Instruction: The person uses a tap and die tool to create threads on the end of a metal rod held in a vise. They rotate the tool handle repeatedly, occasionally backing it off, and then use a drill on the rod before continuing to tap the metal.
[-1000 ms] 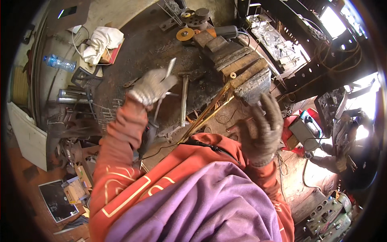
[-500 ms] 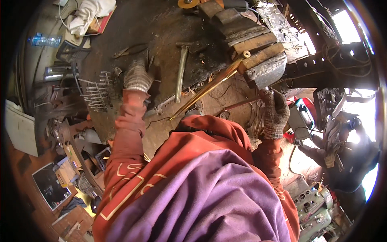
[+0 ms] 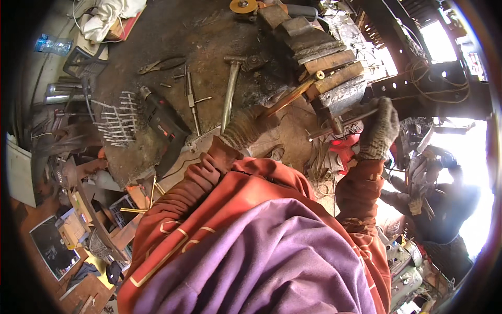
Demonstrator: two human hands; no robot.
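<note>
A long brass rod (image 3: 293, 96) is clamped between wooden blocks (image 3: 340, 77) in the jaws of a bench vise (image 3: 342, 97). My left hand (image 3: 244, 129), in a knitted work glove, is wrapped around the rod below the vise and hides its lower part. On the right, my gloved right hand (image 3: 380, 128) is closed around the end of the vise handle (image 3: 350, 121). A hammer (image 3: 230, 97) lies on the bench just beyond my left hand. Left of it are a tap wrench (image 3: 192, 102) and a power drill (image 3: 166, 123).
Pliers (image 3: 162, 65) lie farther back on the dark metal bench (image 3: 183, 36), with an angle grinder (image 3: 244, 6) at the far edge. A rack of thin metal pieces (image 3: 117, 119) sits at left. Another person (image 3: 439, 199) is at the right. Cables (image 3: 319, 180) hang below the vise.
My left hand has left the tools on the bench and moved right onto the brass rod. My right hand has shifted outward to the right, and the vise handle has changed its angle.
</note>
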